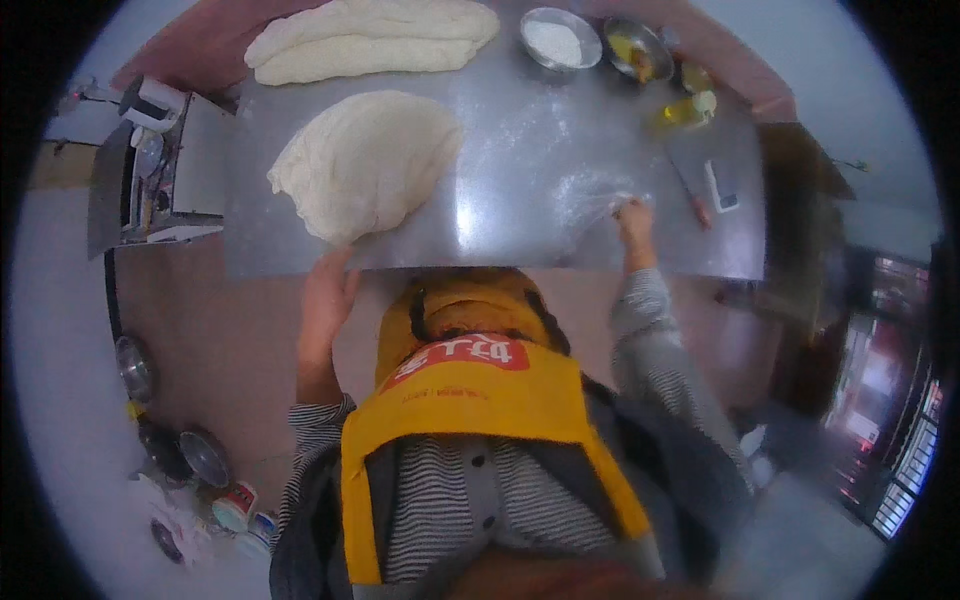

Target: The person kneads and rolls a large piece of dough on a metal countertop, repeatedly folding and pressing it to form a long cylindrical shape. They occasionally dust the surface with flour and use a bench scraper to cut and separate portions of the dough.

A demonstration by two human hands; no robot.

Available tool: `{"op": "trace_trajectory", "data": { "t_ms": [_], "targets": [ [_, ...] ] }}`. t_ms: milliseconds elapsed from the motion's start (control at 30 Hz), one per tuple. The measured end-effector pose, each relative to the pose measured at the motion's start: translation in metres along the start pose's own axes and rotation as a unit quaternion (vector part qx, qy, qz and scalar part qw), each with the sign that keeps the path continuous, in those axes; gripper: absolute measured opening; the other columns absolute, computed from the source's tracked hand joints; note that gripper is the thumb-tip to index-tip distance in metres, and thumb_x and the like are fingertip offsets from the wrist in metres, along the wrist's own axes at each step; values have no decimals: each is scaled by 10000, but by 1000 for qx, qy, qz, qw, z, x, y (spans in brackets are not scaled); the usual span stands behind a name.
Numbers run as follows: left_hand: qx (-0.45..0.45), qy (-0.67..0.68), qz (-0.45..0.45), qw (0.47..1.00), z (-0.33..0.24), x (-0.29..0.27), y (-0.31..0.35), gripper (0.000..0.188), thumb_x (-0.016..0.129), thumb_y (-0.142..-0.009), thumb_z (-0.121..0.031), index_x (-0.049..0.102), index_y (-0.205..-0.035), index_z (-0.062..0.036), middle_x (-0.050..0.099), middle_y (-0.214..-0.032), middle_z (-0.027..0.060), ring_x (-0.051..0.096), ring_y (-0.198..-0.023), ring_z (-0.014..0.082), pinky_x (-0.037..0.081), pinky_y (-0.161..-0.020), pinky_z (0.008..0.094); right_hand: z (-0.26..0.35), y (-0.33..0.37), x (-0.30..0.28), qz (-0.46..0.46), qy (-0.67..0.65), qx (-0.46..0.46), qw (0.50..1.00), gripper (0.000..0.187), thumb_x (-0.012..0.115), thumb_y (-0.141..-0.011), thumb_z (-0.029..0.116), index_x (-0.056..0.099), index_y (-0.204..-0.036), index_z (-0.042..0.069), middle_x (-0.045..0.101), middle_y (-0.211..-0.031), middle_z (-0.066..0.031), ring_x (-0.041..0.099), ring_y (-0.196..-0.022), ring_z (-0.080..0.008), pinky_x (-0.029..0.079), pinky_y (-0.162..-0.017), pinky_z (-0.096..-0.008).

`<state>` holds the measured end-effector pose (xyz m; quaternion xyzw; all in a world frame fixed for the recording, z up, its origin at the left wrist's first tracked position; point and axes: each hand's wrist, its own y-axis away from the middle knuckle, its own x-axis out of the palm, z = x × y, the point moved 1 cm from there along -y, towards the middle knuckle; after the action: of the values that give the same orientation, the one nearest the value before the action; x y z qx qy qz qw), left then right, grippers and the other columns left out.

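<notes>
A large rounded slab of pale dough (365, 165) lies on the left half of the metal table (510, 225). My left hand (328, 290) is at the table's front edge, its fingers stretched out and thumb apart. Its fingertips reach the near edge of the dough; whether they press on it I cannot tell. On the right half of the table, my right hand (632, 218) is closed at the edge of a whitish, filmy patch (590, 195), which could be flour or thin plastic. A small pale bit shows at its fingers, too blurred to name.
Two long dough rolls (370, 45) lie along the far left edge. Farther right stand a bowl of white powder (560, 42), a bowl of yellowish food (638, 52) and a bottle of yellow liquid (690, 108). A thin red-handled tool (695, 200) lies beside a white device (721, 186).
</notes>
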<state>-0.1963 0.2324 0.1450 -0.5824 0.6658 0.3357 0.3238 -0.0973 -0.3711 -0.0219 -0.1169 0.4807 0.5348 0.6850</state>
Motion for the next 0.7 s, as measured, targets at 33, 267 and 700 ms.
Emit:
{"op": "trace_trajectory", "data": {
  "t_ms": [33,267,700],
  "targets": [
    [-6,-24,5,1000,2,-11,5,339,657,-877,-153,612,-1189,-29,619,-1178,231,576,-1090,419,473,-923,456,42,20,18,41,178,-38,982,315,646,-786,104,653,-1087,9,663,-1052,-141,618,-977,-281,497,-837,-379],
    [97,-35,30,994,48,24,12,362,631,-905,-214,583,-1223,-46,628,-1136,214,583,-1064,406,478,-898,465,168,51,68,41,-102,-96,989,179,602,-827,127,671,-914,-13,678,-821,-137,651,-721,-220,521,-667,-334],
    [-15,-21,20,999,-24,-3,2,357,647,-895,-178,607,-1228,-56,634,-1155,210,607,-1037,399,495,-863,441,47,-20,14,-20,239,-233,942,282,633,-841,245,662,-1006,19,664,-1077,-190,639,-977,-331,489,-859,-473]
  ]
}}
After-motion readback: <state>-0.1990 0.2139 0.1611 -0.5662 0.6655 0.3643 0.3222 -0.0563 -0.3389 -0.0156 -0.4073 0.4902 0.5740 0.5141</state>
